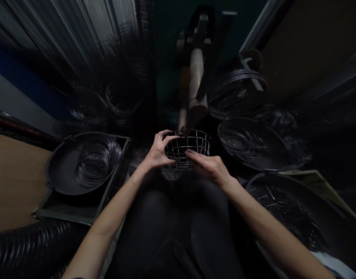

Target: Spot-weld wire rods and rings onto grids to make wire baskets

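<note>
A small round wire basket (pixel 199 142) is at the middle of the view, over my lap and at the near end of a machine. My left hand (pixel 159 152) grips its left side, with the thumb low and the fingers over the upper rings. At its right front, my right hand (pixel 208 164) has its fingers pressed together against the wires; a small piece between them cannot be made out. The machine's rod tip (pixel 182 130) meets the basket's far rim, and whether they touch is hard to tell. A thick metal cylinder (pixel 197 77) runs back above it.
On the left, a dark basin (pixel 61 170) holds a stack of wire rings (pixel 98 161). To the right stand a basin with wire rings (pixel 262 149) and another with short wire pieces (pixel 282 197). Coiled wire (pixel 236 93) hangs beside the machine. A ribbed black hose (pixel 29 248) lies lower left.
</note>
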A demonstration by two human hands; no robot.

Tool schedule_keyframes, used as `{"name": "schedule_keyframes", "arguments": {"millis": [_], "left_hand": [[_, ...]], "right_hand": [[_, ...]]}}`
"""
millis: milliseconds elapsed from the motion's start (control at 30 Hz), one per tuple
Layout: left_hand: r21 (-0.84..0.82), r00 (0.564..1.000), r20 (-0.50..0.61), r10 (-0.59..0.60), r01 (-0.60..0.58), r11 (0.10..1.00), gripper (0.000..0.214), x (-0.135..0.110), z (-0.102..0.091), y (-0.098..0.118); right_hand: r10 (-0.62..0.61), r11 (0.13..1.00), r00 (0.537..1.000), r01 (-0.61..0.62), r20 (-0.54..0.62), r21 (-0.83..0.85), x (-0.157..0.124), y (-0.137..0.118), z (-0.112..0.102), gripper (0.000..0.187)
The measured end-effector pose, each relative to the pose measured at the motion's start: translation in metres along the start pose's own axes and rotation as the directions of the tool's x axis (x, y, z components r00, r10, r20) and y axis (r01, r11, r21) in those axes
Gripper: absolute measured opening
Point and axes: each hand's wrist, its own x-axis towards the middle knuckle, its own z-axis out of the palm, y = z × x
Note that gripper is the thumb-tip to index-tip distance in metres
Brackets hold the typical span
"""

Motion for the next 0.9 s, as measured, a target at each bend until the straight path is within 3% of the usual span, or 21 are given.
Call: {"name": "schedule_keyframes", "arguments": {"millis": [200, 600, 733, 833, 900], "left_hand": [[-0.003, 1.0, 0.023, -0.014, 0.015, 1.0, 0.08, 0.006, -0.002, -0.004], [-0.02, 0.999, -0.004, 0.053, -0.053, 0.998, 0.075, 0.007, -0.009, -0.01], [0.01, 1.0, 0.014, 0.016, -0.016, 1.0, 0.075, 0.009, -0.009, -0.01], [-0.004, 1.0, 0.014, 0.009, -0.009, 1.0, 0.076, 0.01, -0.008, -0.01], [-0.022, 1.0, 0.0, 0.003, -0.003, 1.0, 0.076, 0.014, -0.007, -0.013]], "right_hand": [[0.028, 0.999, 0.999, -0.028, 0.016, 0.018, 0.006, 0.003, 0.002, 0.031], [-0.016, 0.999, 0.998, 0.018, -0.064, 0.034, 0.01, 0.0, -0.001, 0.031], [0.075, 0.997, 0.988, -0.072, -0.132, 0.025, 0.0, -0.006, -0.002, 0.03], [0.202, 0.978, 0.939, -0.208, -0.28, 0.007, -0.006, -0.011, -0.002, 0.022], [0.255, 0.963, 0.916, -0.27, -0.31, -0.009, -0.004, -0.011, -0.002, 0.019]]}}
